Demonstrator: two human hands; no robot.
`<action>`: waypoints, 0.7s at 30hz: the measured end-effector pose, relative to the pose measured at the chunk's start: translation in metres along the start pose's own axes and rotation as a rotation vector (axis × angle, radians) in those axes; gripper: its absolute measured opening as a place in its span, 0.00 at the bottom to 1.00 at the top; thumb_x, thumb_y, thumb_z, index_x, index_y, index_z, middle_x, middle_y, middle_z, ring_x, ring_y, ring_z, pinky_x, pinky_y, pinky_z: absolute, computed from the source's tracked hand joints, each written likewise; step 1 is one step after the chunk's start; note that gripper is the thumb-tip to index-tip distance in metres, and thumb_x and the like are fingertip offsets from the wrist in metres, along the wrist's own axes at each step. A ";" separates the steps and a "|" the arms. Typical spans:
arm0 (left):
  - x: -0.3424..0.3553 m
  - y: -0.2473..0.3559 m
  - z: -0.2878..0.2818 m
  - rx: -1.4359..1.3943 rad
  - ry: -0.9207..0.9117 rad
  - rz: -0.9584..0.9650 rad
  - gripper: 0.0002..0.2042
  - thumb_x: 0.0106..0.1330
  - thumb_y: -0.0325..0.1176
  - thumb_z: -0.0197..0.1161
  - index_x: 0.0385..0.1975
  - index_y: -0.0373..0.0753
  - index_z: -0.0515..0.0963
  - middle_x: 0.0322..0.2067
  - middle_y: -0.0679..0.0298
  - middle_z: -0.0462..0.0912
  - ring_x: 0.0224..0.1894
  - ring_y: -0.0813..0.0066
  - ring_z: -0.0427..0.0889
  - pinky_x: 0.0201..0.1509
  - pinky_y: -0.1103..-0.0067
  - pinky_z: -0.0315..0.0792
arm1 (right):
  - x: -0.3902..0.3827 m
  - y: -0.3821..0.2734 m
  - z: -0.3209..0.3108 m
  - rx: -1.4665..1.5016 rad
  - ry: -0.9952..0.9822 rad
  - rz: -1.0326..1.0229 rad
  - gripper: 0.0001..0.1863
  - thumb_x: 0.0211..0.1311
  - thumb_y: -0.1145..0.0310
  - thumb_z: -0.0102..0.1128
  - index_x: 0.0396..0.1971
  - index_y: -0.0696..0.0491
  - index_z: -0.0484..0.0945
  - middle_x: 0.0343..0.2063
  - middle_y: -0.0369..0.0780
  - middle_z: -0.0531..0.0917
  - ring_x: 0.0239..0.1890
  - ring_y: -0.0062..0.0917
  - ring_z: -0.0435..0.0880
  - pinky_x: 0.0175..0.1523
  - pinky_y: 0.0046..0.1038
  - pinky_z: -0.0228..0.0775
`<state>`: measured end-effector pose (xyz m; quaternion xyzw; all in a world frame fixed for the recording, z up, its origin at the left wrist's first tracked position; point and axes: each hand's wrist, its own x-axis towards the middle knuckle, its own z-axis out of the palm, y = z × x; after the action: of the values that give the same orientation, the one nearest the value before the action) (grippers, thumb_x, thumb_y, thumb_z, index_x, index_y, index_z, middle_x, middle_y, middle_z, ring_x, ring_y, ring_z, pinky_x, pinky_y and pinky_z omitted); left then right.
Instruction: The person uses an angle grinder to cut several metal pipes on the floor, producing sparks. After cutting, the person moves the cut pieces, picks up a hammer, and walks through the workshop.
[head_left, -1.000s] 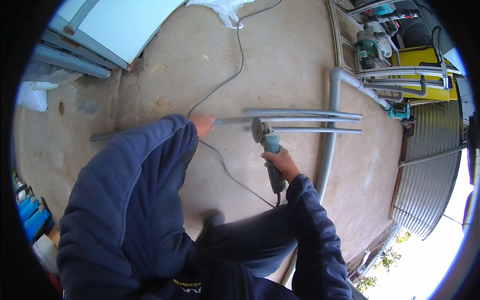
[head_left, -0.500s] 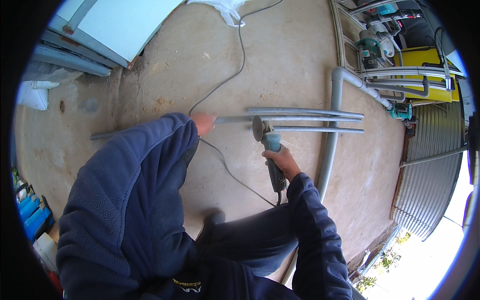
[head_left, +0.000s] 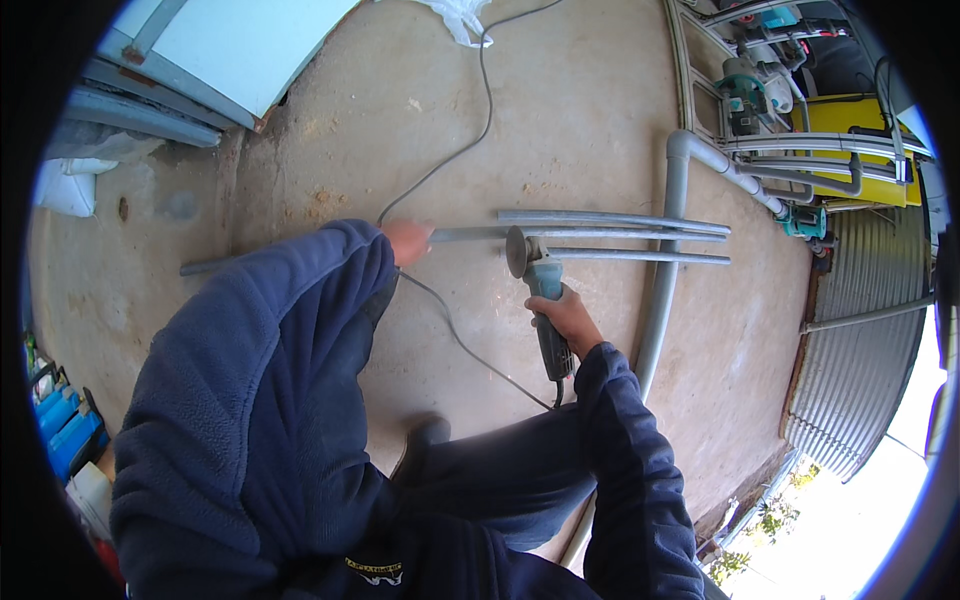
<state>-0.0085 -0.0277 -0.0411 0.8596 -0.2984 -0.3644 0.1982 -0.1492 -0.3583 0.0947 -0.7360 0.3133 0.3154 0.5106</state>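
Observation:
My right hand (head_left: 571, 318) is closed round the body of an angle grinder (head_left: 545, 283), teal at the head and dark at the handle. Its disc (head_left: 517, 252) stands on edge against or right beside a long grey metal pipe (head_left: 470, 234); the exact contact is hidden. Further left, my left hand (head_left: 407, 243) is wrapped round that same pipe, slightly blurred. Two shorter grey pipes, a far one (head_left: 600, 218) and a near one (head_left: 640, 255), lie alongside. Faint bright specks show below the disc.
A thick grey plastic pipe (head_left: 657, 310) runs under the metal pipes' right ends. The power cord (head_left: 445, 318) loops across the concrete floor (head_left: 570, 110). Pumps and pipework (head_left: 745, 95) stand at the far right, blue cases (head_left: 70, 430) at the left, a white plastic bag (head_left: 460, 20) at the far side.
Small bright specks show near the disc now. The disc has shifted very slightly toward the far side; both hands keep their grips and nearly the same places.

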 end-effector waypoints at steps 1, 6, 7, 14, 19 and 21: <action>0.000 0.000 0.000 0.009 0.001 0.010 0.16 0.74 0.39 0.65 0.51 0.32 0.75 0.39 0.40 0.87 0.44 0.36 0.86 0.50 0.48 0.77 | -0.001 -0.001 0.000 0.021 -0.014 -0.002 0.25 0.58 0.64 0.76 0.50 0.63 0.79 0.32 0.40 0.84 0.28 0.25 0.85 0.35 0.30 0.80; 0.000 -0.001 0.002 0.004 0.012 0.009 0.17 0.75 0.39 0.65 0.51 0.31 0.75 0.39 0.40 0.86 0.45 0.36 0.86 0.50 0.48 0.77 | -0.002 -0.006 0.001 -0.032 0.007 0.009 0.25 0.58 0.64 0.76 0.50 0.63 0.79 0.31 0.40 0.83 0.28 0.25 0.84 0.35 0.30 0.79; 0.000 -0.001 0.003 0.001 0.012 0.009 0.17 0.75 0.39 0.65 0.51 0.31 0.75 0.40 0.40 0.86 0.45 0.36 0.86 0.50 0.48 0.77 | -0.002 -0.006 0.002 -0.008 -0.004 0.016 0.25 0.58 0.64 0.76 0.50 0.63 0.79 0.31 0.40 0.83 0.28 0.25 0.84 0.35 0.30 0.79; 0.000 -0.002 0.006 -0.010 0.022 0.026 0.17 0.75 0.39 0.65 0.51 0.31 0.75 0.40 0.40 0.86 0.45 0.36 0.86 0.50 0.48 0.77 | 0.002 -0.002 0.003 0.045 -0.013 0.002 0.25 0.58 0.65 0.76 0.51 0.63 0.79 0.31 0.40 0.83 0.28 0.25 0.84 0.34 0.30 0.79; -0.001 -0.001 0.004 -0.005 0.029 0.019 0.17 0.75 0.39 0.65 0.51 0.31 0.75 0.40 0.41 0.86 0.45 0.37 0.86 0.49 0.48 0.77 | 0.004 0.000 0.003 0.045 -0.011 0.006 0.25 0.58 0.65 0.76 0.52 0.63 0.78 0.31 0.39 0.83 0.28 0.25 0.84 0.35 0.30 0.80; -0.001 0.000 0.003 0.011 0.022 0.005 0.17 0.75 0.40 0.65 0.50 0.31 0.75 0.40 0.41 0.86 0.45 0.37 0.86 0.50 0.49 0.77 | 0.005 0.000 0.003 0.025 0.003 0.019 0.26 0.58 0.65 0.76 0.52 0.63 0.78 0.32 0.39 0.83 0.28 0.25 0.85 0.35 0.30 0.80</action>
<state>-0.0117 -0.0274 -0.0424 0.8638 -0.3007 -0.3528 0.1975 -0.1464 -0.3562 0.0902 -0.7271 0.3250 0.3151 0.5161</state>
